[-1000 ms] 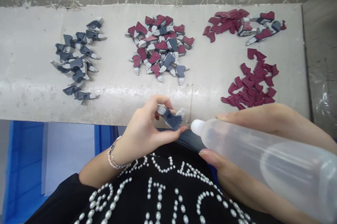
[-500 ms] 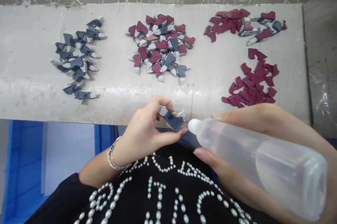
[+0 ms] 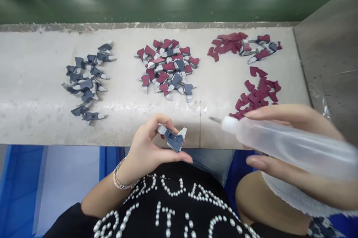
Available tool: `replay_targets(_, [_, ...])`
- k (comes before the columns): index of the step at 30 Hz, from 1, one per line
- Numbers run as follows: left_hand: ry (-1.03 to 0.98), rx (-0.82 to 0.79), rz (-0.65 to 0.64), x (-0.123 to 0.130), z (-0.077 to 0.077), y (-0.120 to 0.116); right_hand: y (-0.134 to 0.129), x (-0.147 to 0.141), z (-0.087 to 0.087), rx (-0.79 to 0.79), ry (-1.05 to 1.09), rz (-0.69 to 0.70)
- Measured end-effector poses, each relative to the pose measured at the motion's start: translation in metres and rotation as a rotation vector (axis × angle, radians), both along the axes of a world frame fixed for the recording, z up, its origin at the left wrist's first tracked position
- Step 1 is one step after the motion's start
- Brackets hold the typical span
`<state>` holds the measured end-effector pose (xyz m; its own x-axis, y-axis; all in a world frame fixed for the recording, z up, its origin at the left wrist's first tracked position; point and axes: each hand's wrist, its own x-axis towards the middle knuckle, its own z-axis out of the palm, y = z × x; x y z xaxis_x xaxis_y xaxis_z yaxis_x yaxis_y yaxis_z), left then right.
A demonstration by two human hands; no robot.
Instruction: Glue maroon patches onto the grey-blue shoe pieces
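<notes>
Bottle (image 3: 293, 141) blurry, base (image 3: 352, 161) unclear

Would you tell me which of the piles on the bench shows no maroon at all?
The leftmost pile; it looks only blue-grey and white, whereas the others show maroon.

Left hand (image 3: 148, 148), right hand (image 3: 310, 117) both curled

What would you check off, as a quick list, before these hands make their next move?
1. Left hand gripping the blue-and-grey part: ok, between thumb and fingers.
2. Right hand holding the bottle: ok.
3. Thin tip apart from the part: ok, there is a gap.
4. Red piece on the part's visible side: not ok, none shows.
5. Loose red pieces within view: ok, at the right.
6. Enough liquid in the bottle: cannot tell, it is blurred.
</notes>
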<state>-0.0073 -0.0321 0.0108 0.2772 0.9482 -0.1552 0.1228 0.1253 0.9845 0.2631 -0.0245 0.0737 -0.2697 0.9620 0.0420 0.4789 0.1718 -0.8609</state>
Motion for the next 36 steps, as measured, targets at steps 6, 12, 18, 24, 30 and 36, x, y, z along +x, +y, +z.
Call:
replay_targets(6, [-0.067, 0.036, 0.063, -0.004, -0.001, -0.001, 0.025, 0.000, -0.048, -0.278, 0.340, 0.096])
replay_targets(12, [-0.005, -0.066, 0.105, -0.001, 0.000, -0.001, 0.043, -0.031, -0.084, -0.186, 0.297, 0.084])
replay_targets(18, [0.103, 0.025, 0.216, -0.001, -0.012, 0.003, 0.036, -0.018, -0.098, -0.130, 0.109, 0.056])
replay_targets(24, [0.158, -0.035, 0.206, -0.004, -0.019, 0.005, 0.000, 0.050, -0.081, -0.056, -0.259, -0.356])
replay_targets(30, [0.123, 0.059, 0.156, 0.007, 0.000, 0.004, 0.013, 0.059, -0.104, -0.012, -0.410, -0.408])
replay_targets(36, [-0.032, 0.053, 0.209, 0.009, 0.021, -0.008, 0.032, 0.055, -0.102, -0.044, -0.362, -0.389])
